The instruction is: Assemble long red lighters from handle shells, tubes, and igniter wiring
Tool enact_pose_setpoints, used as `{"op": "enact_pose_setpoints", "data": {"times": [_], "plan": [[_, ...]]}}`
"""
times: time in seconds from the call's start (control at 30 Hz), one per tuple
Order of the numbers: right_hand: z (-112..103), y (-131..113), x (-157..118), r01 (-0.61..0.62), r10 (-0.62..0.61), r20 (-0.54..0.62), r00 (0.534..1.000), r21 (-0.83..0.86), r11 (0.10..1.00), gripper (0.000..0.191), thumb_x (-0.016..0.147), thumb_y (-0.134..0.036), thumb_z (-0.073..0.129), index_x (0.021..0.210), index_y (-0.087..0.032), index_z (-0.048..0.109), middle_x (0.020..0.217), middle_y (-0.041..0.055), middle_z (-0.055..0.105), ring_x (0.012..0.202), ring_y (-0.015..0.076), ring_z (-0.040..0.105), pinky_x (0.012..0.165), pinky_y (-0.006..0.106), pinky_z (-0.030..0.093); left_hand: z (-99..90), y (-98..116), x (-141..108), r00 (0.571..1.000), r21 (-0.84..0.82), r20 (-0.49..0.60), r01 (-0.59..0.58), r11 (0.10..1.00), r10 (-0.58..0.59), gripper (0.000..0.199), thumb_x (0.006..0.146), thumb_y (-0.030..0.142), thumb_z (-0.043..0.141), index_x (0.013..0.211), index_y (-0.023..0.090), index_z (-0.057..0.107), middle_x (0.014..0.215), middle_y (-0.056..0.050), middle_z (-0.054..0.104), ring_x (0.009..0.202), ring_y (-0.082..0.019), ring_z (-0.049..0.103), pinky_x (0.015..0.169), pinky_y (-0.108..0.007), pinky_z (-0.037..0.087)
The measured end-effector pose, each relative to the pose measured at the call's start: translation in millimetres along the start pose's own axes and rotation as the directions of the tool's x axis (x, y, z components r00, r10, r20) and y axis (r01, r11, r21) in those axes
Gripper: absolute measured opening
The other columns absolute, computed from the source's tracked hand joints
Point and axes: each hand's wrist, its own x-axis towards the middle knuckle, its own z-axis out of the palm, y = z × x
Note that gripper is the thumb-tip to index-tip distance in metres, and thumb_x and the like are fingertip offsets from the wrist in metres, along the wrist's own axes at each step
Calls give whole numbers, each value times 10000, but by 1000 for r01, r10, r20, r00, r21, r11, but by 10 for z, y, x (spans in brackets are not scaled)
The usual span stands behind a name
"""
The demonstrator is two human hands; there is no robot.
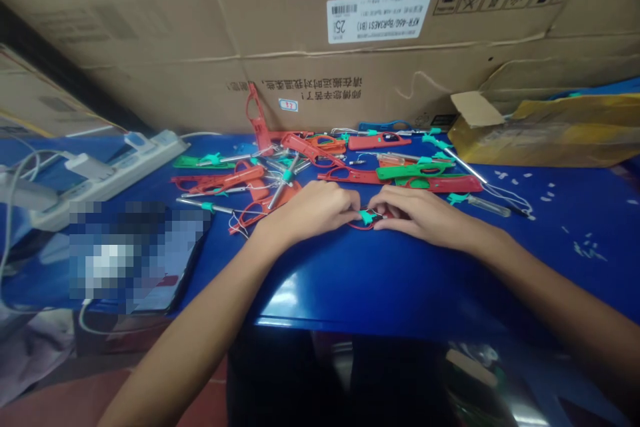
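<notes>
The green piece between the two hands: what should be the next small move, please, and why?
Probably press the green piece gently against the red part, with the left hand and right hand together. Both hands are close beside it and the red part shows just below; whether it is seated cannot be seen.

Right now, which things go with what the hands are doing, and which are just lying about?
Seem part of the job:
red casing and green piece, between the left hand and right hand
probably the loose casings and metal tubes too

Just lying about, I think:
phone
white power strip
big cardboard behind
</notes>
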Motion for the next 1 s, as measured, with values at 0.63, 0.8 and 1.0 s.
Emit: {"op": "enact_pose_setpoints", "data": {"times": [0.63,0.8,1.0], "plan": [[72,17,49,25,-24,-67,997,21,999,270,941,-431,684,1071,-195,658,880,24,615,745,156,561,686,269,426,-26,19,-43,997,136,-77,10,991,1,180,1007,353,611,979,228,739,763,-19,740,698,-188,690,567,-278,280],[88,25,44,24,-22,-79,997,20,1000,274,938,-441,687,1071,-202,660,866,17,605,711,146,535,661,265,412,-17,5,-24,997,110,-74,33,993,-25,171,1004,349,619,980,228,738,743,-10,728,678,-178,667,578,-276,268],[85,36,42,58,-57,-75,996,14,998,259,958,-407,668,1127,-211,676,912,27,612,748,152,545,689,274,418,55,-61,-24,995,74,-91,-32,997,39,137,994,329,632,977,228,723,758,2,730,682,-162,672,575,-275,290]]}}
